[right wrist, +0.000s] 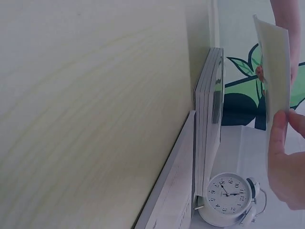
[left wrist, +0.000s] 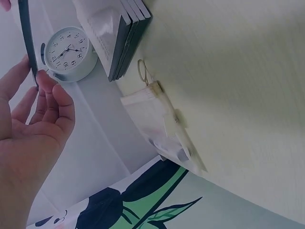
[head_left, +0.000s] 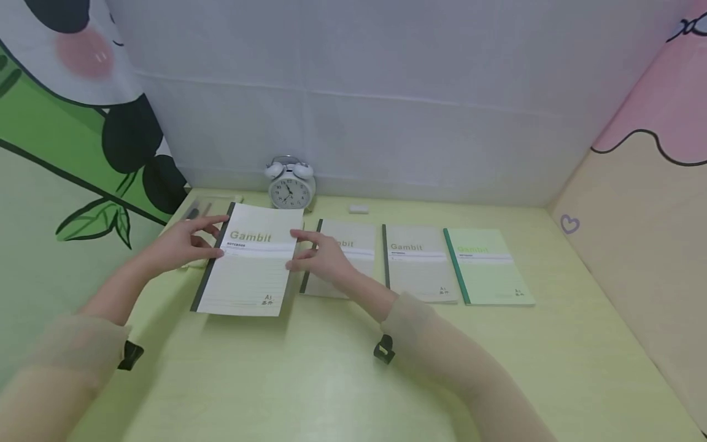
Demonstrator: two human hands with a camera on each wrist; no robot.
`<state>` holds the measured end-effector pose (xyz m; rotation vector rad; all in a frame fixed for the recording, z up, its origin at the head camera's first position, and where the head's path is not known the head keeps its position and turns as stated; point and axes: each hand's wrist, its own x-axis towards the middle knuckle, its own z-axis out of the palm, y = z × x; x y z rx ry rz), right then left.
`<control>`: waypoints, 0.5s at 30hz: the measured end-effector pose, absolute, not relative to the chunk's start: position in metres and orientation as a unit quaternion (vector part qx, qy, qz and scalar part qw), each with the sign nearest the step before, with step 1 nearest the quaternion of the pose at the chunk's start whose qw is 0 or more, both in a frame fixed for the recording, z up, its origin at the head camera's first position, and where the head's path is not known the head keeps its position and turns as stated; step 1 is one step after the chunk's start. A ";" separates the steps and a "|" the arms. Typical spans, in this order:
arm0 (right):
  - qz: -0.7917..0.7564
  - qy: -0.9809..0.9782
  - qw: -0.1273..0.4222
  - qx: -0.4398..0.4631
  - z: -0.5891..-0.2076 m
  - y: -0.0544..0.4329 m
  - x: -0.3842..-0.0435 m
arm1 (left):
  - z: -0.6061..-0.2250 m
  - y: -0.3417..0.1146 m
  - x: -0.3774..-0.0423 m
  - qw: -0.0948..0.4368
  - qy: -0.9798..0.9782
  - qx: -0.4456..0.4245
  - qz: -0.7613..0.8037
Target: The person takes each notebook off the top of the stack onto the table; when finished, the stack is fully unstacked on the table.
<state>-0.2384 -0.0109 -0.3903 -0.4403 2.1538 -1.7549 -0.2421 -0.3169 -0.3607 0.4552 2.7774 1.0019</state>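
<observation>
A white Gambit notebook (head_left: 248, 276) with a dark spine is held above the table, casting a shadow below it. My left hand (head_left: 185, 245) pinches its spine edge between thumb and fingers. On the opposite edge, my right hand (head_left: 323, 258) pinches the notebook the same way. The right wrist view shows the lifted notebook (right wrist: 276, 71) edge-on, apart from the tabletop. A stack of several dark-spined notebooks (left wrist: 128, 43) lies beneath in the left wrist view. To the right in the head view are two grey-white notebooks (head_left: 417, 276) and a green one (head_left: 486, 282), the nearer partly covered by my right hand.
A white twin-bell alarm clock (head_left: 289, 191) stands at the back, behind the lifted notebook. A clear pouch (left wrist: 152, 114) with small items inside lies at the left. A small white block (head_left: 358, 209) sits near the back edge. Walls border the table (head_left: 309, 380) behind and at both sides.
</observation>
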 end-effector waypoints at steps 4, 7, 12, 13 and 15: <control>-0.601 0.756 0.185 -0.179 -0.391 -0.007 -0.225 | -0.360 -0.319 -0.232 0.087 0.933 0.170 0.307; -0.598 0.755 0.199 -0.182 -0.392 -0.005 -0.214 | -0.364 -0.320 -0.223 0.102 0.931 0.177 0.301; -0.566 0.774 0.208 -0.193 -0.397 -0.004 -0.199 | -0.377 -0.321 -0.209 0.127 0.927 0.186 0.300; -0.548 0.787 0.198 -0.202 -0.398 -0.004 -0.197 | -0.380 -0.321 -0.206 0.131 0.927 0.185 0.300; -0.511 0.813 0.175 -0.217 -0.400 -0.004 -0.194 | -0.385 -0.320 -0.201 0.138 0.924 0.184 0.304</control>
